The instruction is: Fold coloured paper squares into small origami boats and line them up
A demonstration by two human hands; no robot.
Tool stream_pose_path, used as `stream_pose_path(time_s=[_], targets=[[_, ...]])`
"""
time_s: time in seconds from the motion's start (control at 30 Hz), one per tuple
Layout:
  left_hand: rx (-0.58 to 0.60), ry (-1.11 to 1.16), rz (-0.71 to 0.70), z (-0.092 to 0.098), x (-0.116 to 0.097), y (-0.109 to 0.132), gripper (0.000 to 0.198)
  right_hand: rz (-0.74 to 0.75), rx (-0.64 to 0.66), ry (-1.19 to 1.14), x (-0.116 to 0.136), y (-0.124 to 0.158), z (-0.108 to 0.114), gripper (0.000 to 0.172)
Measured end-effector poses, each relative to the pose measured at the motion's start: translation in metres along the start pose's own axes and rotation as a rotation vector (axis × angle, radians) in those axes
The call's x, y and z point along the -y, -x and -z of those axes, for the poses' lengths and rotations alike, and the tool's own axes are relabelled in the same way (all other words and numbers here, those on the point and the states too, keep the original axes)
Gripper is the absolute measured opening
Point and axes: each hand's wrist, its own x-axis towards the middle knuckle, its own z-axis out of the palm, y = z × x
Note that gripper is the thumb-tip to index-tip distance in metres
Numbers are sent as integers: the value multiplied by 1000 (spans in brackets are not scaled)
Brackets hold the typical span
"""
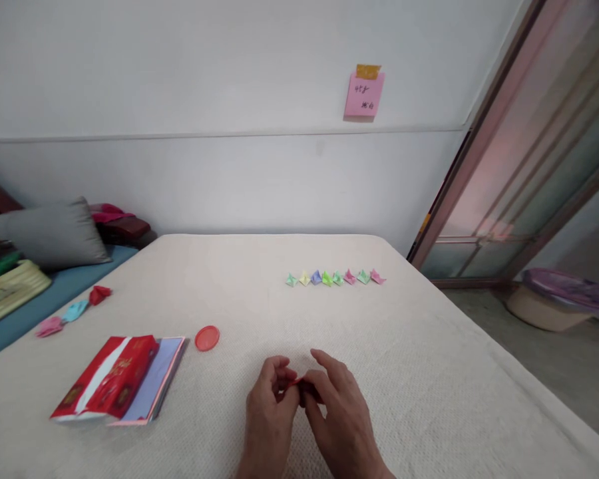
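Both of my hands meet low in the middle of the head view over a cream cloth-covered table (429, 372). My left hand (268, 416) and my right hand (337, 416) pinch a small red piece of paper (294, 382) between their fingertips. Only a sliver of the red paper shows; the rest is hidden by my fingers. Farther back lies a row of several small folded paper shapes (335, 277) in green, yellow, blue and pink.
A red packet on a stack of coloured paper sheets (122, 380) lies at the left, with a red round lid (207, 338) beside it. Three crumpled paper pieces (74, 310) sit near the left edge. A grey pillow (50, 233), a pink wall note (363, 94) and a glass door (529, 166) surround the table.
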Motion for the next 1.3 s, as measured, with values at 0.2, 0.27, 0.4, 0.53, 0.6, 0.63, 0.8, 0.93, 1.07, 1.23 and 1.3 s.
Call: stream_pose_path(time_s=[0.2, 0.27, 0.4, 0.53, 0.6, 0.63, 0.8, 0.93, 1.07, 1.23, 1.3], targets=[[30, 97, 35, 0, -2, 1, 20, 58, -43, -4, -1, 2, -1, 19], [30, 136, 53, 0, -8, 2, 18, 101, -62, 5, 1, 1, -1, 20], [3, 155, 67, 1, -14, 2, 19, 135, -46, 16, 3, -1, -1, 21], [-3, 119, 63, 2, -13, 1, 17, 130, -34, -5, 5, -2, 0, 22], [-4, 88, 58, 3, -10, 0, 17, 132, -36, -34, 5, -3, 0, 21], [-3, 75, 56, 4, -8, 0, 17, 132, -33, -55, 6, -3, 0, 21], [12, 19, 48, 7, 2, -5, 22, 160, 49, -117, 6, -1, -2, 20], [62, -35, 56, 5, 5, -7, 22, 24, 41, -146, 2, -2, -3, 20], [92, -78, 31, 2, 6, -6, 33, -166, 53, -189, -3, -3, -1, 19], [78, -84, 6, 3, 1, -2, 32, -191, 90, -170, -4, -2, -1, 18], [60, -114, 1, 3, -2, -1, 29, -129, 95, -136, -3, -2, -2, 18]])
